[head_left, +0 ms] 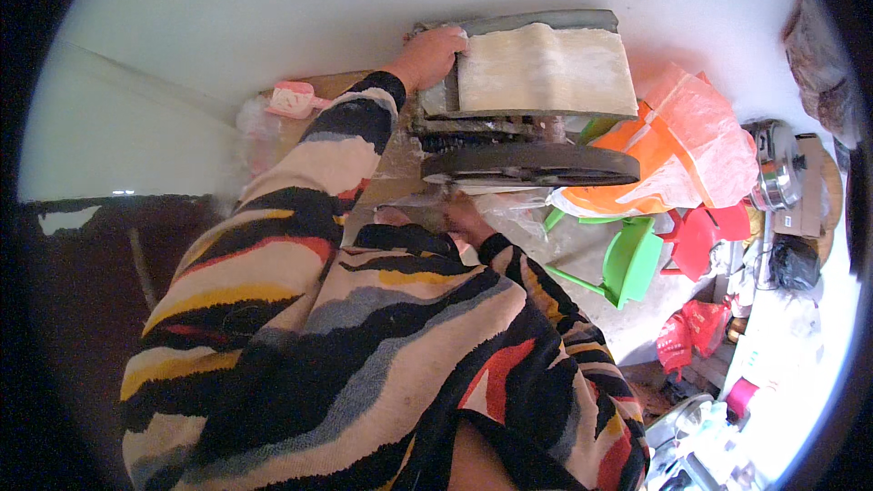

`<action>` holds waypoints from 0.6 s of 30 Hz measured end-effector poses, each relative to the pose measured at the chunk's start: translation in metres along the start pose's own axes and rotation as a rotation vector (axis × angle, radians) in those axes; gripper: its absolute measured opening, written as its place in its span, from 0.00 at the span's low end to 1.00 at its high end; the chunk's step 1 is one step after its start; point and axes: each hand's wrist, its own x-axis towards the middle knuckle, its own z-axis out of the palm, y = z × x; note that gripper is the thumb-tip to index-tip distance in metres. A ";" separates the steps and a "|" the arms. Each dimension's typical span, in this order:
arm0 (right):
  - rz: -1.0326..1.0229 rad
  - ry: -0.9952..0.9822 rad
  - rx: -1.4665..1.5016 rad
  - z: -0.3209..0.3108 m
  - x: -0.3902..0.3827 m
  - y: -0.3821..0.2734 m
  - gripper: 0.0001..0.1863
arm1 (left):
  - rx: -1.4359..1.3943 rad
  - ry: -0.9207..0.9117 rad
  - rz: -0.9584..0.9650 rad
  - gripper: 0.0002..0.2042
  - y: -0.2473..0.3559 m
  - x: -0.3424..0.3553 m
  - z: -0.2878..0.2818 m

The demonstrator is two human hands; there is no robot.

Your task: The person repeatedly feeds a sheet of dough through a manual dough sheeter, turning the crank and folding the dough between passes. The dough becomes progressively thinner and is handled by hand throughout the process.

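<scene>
A pale sheet of dough [546, 73] lies over the top of a dark metal dough-rolling machine [441, 100]. My left hand [436, 55] is at the machine's upper left corner, its fingers bent over the edge beside the dough. On the near side of the machine is a large dark wheel [536, 164]. My right hand [466, 218] is low, just below the wheel's left part, with the fingers curled. It is slightly blurred, and what it grips there is mostly hidden. Both forearms wear striped knit sleeves [282, 209].
A pink scoop [293, 100] lies left of the machine. To the right are an orange and white plastic bag [673, 145], a green chair [632, 259] and a red chair [696, 241]. Farther right stand a metal pot [777, 164] and red bags [696, 332]. A white wall rises behind.
</scene>
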 end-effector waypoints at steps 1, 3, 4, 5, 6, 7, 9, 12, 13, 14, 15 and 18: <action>0.004 -0.115 0.297 0.020 -0.022 -0.027 0.03 | 0.020 0.004 0.007 0.15 0.001 0.000 0.000; 0.075 -0.314 0.259 0.046 -0.052 -0.086 0.05 | 0.025 0.024 0.004 0.15 0.002 -0.001 0.000; 0.089 -0.301 0.330 0.049 -0.072 -0.111 0.05 | 0.032 0.032 0.004 0.15 0.003 -0.002 -0.001; 0.063 -0.327 0.433 0.052 -0.090 -0.132 0.06 | 0.018 0.019 -0.011 0.15 0.004 -0.003 -0.002; 0.070 -0.317 0.521 0.052 -0.107 -0.151 0.07 | 0.010 0.004 -0.023 0.15 0.005 -0.003 -0.004; 0.023 -0.392 0.563 0.043 -0.125 -0.168 0.09 | 0.002 -0.016 -0.039 0.16 0.005 -0.002 -0.004; 0.006 -0.327 0.557 0.020 -0.160 -0.197 0.09 | -0.007 -0.016 -0.045 0.15 0.005 -0.002 -0.004; -0.065 -0.215 0.527 -0.023 -0.201 -0.224 0.09 | 0.007 0.037 0.005 0.14 0.003 -0.003 -0.002; -0.072 -0.161 0.476 -0.041 -0.212 -0.230 0.10 | -0.007 0.064 0.016 0.14 0.002 -0.003 -0.001; -0.076 -0.112 0.430 -0.060 -0.222 -0.235 0.11 | -0.019 0.061 0.010 0.13 0.001 -0.003 0.000; -0.110 -0.053 0.358 -0.079 -0.229 -0.237 0.11 | -0.015 0.045 0.022 0.14 0.001 -0.003 -0.001; -0.121 0.277 0.133 -0.131 -0.235 -0.225 0.11 | -0.008 -0.035 0.011 0.15 0.002 -0.003 -0.009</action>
